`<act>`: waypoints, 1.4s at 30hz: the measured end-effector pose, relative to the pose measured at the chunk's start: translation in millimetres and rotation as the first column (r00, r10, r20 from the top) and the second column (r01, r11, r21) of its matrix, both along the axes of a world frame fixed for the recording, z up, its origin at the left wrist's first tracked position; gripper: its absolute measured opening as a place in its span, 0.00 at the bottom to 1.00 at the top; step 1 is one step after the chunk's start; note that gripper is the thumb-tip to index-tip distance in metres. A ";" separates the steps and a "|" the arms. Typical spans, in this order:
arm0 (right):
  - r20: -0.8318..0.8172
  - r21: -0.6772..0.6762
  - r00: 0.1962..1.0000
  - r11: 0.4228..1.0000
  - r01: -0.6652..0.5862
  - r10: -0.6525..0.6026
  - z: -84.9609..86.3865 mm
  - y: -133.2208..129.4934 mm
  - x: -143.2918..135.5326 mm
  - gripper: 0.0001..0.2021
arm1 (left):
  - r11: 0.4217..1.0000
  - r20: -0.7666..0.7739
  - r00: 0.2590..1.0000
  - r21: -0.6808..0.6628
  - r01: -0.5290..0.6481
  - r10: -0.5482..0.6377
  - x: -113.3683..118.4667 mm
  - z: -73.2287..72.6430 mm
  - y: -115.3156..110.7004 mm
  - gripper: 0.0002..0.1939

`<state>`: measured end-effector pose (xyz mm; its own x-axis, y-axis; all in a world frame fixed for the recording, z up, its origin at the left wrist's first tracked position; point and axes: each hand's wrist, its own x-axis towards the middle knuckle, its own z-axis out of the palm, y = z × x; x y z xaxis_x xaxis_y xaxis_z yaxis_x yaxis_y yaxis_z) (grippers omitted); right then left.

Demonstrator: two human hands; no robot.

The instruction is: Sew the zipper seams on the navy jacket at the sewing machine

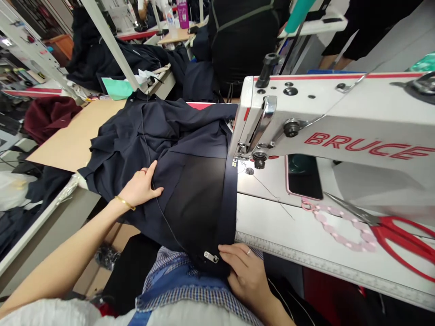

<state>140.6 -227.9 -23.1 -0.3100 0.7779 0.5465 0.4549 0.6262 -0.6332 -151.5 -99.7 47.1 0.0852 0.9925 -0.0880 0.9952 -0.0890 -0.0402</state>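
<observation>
A dark navy garment [200, 190] with a black panel lies across the machine table, its right edge under the needle area of a white sewing machine [326, 117]. My left hand [142, 185] rests on the fabric left of the panel, thumb and forefinger apart, holding nothing. At the table's front edge, my right hand [246, 271] pinches the garment's hem, fingers on top and thumb hidden beneath. Just left of those fingers is a silver zipper pull [211, 257]. A thin dark cord [166, 220] runs over the cloth past my left hand.
Right of the needle lie a phone [303, 176], a pink beaded strap [345, 228] and red-handled scissors [404, 240]. A measuring tape strip [306, 258] follows the table's front edge. A tan board [74, 131] extends left. Dark cloth heaps and another person's legs [360, 31] are behind.
</observation>
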 end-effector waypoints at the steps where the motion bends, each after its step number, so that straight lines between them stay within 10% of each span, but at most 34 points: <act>1: -0.025 0.004 1.000 1.000 0.000 0.000 0.5 0.3 -2.9 0.18 | 0.998 0.032 0.999 -0.053 -0.034 0.036 -4.4 -1.4 -0.2 0.35; 11: -0.052 0.000 0.998 0.999 0.045 -0.045 -5.7 0.8 -18.8 0.18 | 0.993 0.009 0.998 0.100 0.066 -0.068 6.9 45.1 50.7 0.27; 19: -0.007 -0.023 1.000 1.000 0.018 -0.018 -8.9 2.8 -17.9 0.19 | 0.962 -0.250 0.968 0.260 0.087 -0.020 67.3 19.8 52.3 0.27; 23: 0.020 -0.011 1.000 1.000 0.022 -0.022 -8.4 3.0 -15.8 0.18 | 0.990 -0.250 0.968 0.141 0.018 0.018 63.1 55.3 58.9 0.22; 28: 0.019 -0.013 1.000 1.000 0.023 -0.023 -9.8 4.5 -15.4 0.18 | 0.927 -0.300 0.927 0.359 -0.110 0.226 43.5 105.2 60.8 0.24; 30: 0.016 -0.011 1.000 1.000 0.021 -0.020 -10.0 5.2 -16.2 0.18 | 0.907 -0.230 0.965 0.421 -0.017 0.125 58.6 94.3 50.8 0.22; 32: 0.017 -0.007 1.000 1.000 0.016 -0.016 -9.1 5.5 -16.7 0.18 | 0.899 -0.137 0.967 0.359 0.250 -0.215 85.7 63.4 39.2 0.20; 35: 0.024 -0.006 1.000 1.000 0.008 -0.008 -5.1 5.4 -15.2 0.19 | 0.663 0.013 0.676 0.207 0.719 -0.737 126.8 5.5 31.2 0.19; 37: 0.027 -0.003 1.000 1.000 -0.003 0.003 -1.4 5.2 -12.5 0.19 | 0.581 0.042 0.584 0.181 0.794 -0.811 142.3 -22.6 35.7 0.23; 42: 0.007 0.022 0.998 0.998 -0.057 0.057 4.1 6.3 -6.0 0.18 | 0.671 0.071 0.669 0.160 0.724 -0.740 142.1 -42.9 57.7 0.27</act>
<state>134.6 -221.5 -18.9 -0.3572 0.7465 0.5614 0.4219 0.6652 -0.6161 -9.4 -42.0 4.2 0.7903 0.6077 0.0784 0.6084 -0.7934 0.0168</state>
